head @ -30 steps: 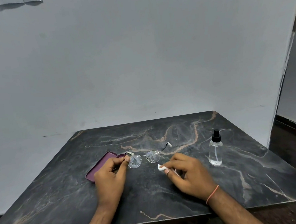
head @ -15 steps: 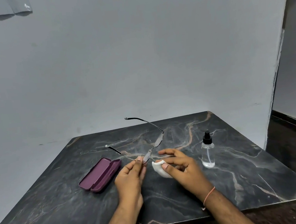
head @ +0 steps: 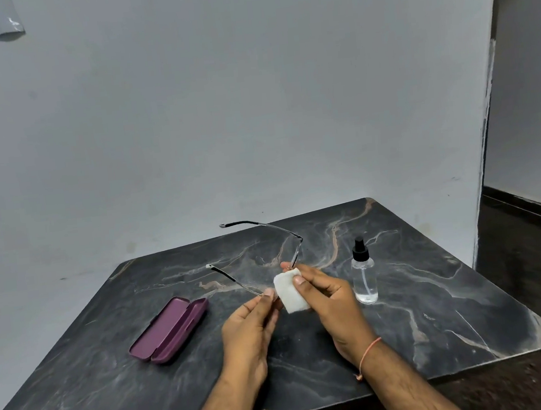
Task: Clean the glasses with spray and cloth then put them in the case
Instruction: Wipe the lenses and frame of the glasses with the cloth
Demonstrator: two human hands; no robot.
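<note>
On the dark marble table [head: 439, 304], the purple glasses case [head: 170, 329] is seen lying open at the left, well apart from the hands and holding nothing. The left hand [head: 247, 327] is held above the table with thumb and forefinger pinched on the near corner of the glasses [head: 296, 252], which have been lifted clear of the surface; a second ago they lay on the table just beside the case. The temples are now spread and pointed away towards the wall, as they were half a second ago, though the frame has been drawn slightly nearer the right hand. The folded white cloth [head: 290, 291], which half a second ago was held beside the glasses, is now wrapped over one lens and clamped there between the thumb and curled fingers of the right hand [head: 331, 302]. The wiping step is therefore judged to have just begun, with the other lens and the casing not yet done. The spray bottle [head: 364, 275] is left standing upright at the right, near the right hand but untouched, in much the same place as before.
</note>
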